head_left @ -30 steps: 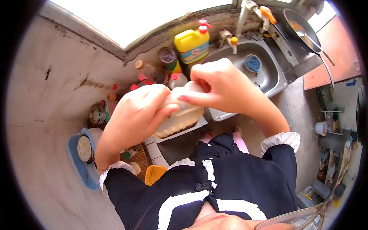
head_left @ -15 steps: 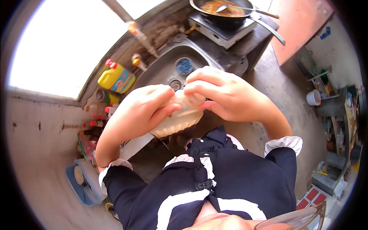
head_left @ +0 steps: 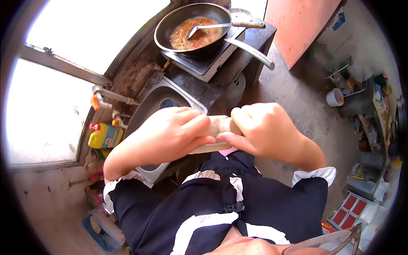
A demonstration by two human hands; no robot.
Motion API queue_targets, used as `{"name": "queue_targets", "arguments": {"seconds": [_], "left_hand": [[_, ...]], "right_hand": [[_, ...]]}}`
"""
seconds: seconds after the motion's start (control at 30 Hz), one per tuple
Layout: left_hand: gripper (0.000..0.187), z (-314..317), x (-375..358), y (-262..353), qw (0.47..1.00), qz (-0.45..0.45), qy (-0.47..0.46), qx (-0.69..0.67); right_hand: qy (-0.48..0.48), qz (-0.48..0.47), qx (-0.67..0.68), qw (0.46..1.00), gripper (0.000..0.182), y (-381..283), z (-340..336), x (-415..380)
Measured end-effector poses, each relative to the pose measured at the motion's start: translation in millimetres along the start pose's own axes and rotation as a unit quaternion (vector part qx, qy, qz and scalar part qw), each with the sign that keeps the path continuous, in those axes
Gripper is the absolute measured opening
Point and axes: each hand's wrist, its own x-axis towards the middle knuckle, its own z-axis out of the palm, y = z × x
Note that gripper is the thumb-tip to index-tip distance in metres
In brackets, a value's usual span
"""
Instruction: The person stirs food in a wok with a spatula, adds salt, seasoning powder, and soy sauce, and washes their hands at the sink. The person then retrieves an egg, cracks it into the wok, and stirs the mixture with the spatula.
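Note:
My left hand [head_left: 178, 132] is closed, its thumb and fingers pinching a pale translucent plastic container [head_left: 217, 123]. From the other side my right hand [head_left: 259, 129] grips the same container near its rounded, clear part, so both hands nearly meet. Below the fingers shows the container's whitish lower edge [head_left: 210, 148]; the rest is hidden behind my hands. Just beyond them lies a metal sink [head_left: 142, 111] with a small round tub of something blue [head_left: 168, 103] in it.
A wok [head_left: 161, 36] with reddish food and a spatula [head_left: 208, 26] sits on a stove [head_left: 199, 70], its handle [head_left: 250, 52] jutting right. Taps [head_left: 98, 100] and a yellow bottle [head_left: 105, 136] are at left. A white bucket [head_left: 335, 97] and shelves stand at right.
The view has swung towards the stove, so the wok shows more fully. My hands have turned away from over the sink, still on the container, whose ribbed side is now mostly hidden.

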Motion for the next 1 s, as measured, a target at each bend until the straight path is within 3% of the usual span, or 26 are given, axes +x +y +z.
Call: {"name": "queue_targets", "arguments": {"seconds": [0.23,0.47,0.6,0.63,0.67,0.77,0.8,0.83,0.9,1.0], "left_hand": [[0.026,-15.0,61.0,-66.1,1.0,0.006,-0.001,0.019],[0.027,-43.8,94.9,-97.2,0.997,-0.065,0.016,0.026],[0.028,-54.0,103.7,-100.4,0.992,-0.12,0.031,0.02],[0.028,-53.9,107.0,-99.4,0.991,-0.131,0.038,0.017],[0.028,-53.4,110.9,-98.7,0.989,-0.141,0.047,0.015],[0.028,-50.5,124.8,-91.4,0.978,-0.193,0.071,0.028],[0.028,-50.7,129.5,-87.6,0.975,-0.208,0.074,0.036],[0.028,-51.1,134.0,-83.9,0.971,-0.222,0.077,0.045],[0.028,-49.4,143.0,-76.9,0.963,-0.248,0.082,0.058],[0.028,-44.7,160.2,-70.8,0.954,-0.284,0.069,0.067]], "right_hand": [[0.034,-0.15,0.007,0.988,0.024,88.4,-20.5,53.1],[0.167,-0.353,-0.085,0.917,0.014,157.1,-21.4,107.7],[0.24,-0.503,-0.206,0.804,0.021,194.4,-15.4,135.7],[0.268,-0.544,-0.238,0.759,0.028,204.2,-15.3,144.2],[0.331,-0.573,-0.342,0.667,0.05,216.0,-14.0,154.2],[0.348,-0.619,-0.279,0.646,0.067,232.0,-16.6,173.2],[0.328,-0.626,-0.225,0.671,0.074,235.9,-21.3,177.3],[0.274,-0.587,-0.116,0.753,0.072,238.2,-22.8,177.4],[0.166,-0.486,0.112,0.851,0.065,246.1,-32.6,178.8],[-0.033,-0.359,0.144,0.922,0.061,256.3,-59.3,178.8]]}}
